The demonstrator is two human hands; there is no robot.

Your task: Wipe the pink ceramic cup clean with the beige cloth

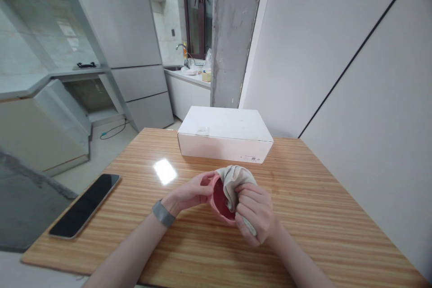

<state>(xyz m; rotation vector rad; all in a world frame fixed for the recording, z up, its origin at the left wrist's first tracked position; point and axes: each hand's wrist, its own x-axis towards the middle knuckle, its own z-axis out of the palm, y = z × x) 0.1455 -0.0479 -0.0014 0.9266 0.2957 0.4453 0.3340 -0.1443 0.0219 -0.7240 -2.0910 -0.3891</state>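
The left hand [192, 192] grips the cup [218, 199], its mouth turned toward the right hand [255, 209], which clutches a cloth [235, 175] over the rim.

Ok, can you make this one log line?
left hand: holds pink container | right hand: grips beige cloth at container's mouth | beyond: white box

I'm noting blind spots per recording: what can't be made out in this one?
All in the head view:
- Pink vessel: its inner bottom, hidden by the beige cloth and right hand; part of its outer side, covered by the left hand.
- White box: its inside, hidden by the closed top; its small print, too tiny to read.
- Left forearm and right forearm: cut off by the bottom edge.
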